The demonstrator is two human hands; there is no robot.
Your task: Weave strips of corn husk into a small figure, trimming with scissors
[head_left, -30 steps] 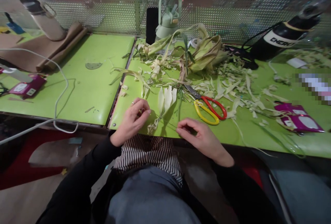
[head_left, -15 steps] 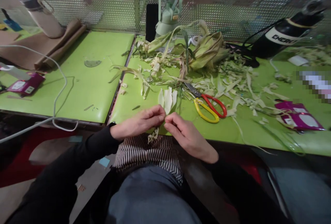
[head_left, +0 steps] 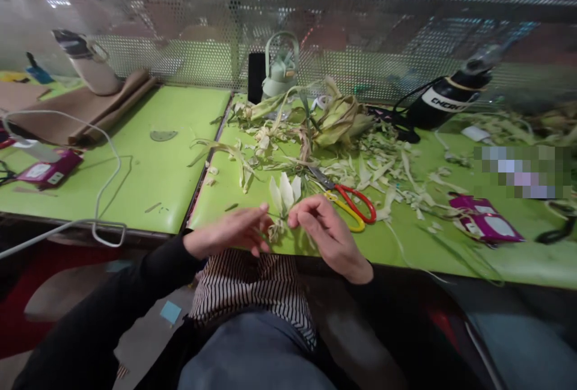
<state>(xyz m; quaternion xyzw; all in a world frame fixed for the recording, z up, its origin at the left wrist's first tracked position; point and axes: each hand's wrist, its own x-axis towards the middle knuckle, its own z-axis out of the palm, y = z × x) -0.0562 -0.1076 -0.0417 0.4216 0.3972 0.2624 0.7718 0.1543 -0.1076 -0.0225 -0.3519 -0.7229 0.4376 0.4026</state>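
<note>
Pale, petal-shaped corn husk pieces (head_left: 285, 193) fan upward between my hands, with a crumpled husk tail (head_left: 274, 231) below them. My right hand (head_left: 331, 237) is closed, thumb and fingers pinched at the right side of this husk flower; the exact grip point is partly hidden. My left hand (head_left: 237, 229) is open just left of it, fingers apart and slightly blurred, holding nothing I can see. Right behind my right hand lie scissors (head_left: 345, 198) with one red and one yellow handle. A heap of dried corn husks (head_left: 345, 122) spreads beyond them.
A green bottle (head_left: 280, 77) and a black phone-like slab (head_left: 256, 76) stand by the perforated screen. A black bottle (head_left: 444, 101) leans at the right. Purple packs (head_left: 489, 220) lie on the table. At the left are a pale bottle (head_left: 95, 68), brown paper and a white cable (head_left: 118, 164).
My left hand has let go of the husk pieces, opened and drawn left. My right hand stays pinched beside them. The view has tilted up, so the table sits lower.
</note>
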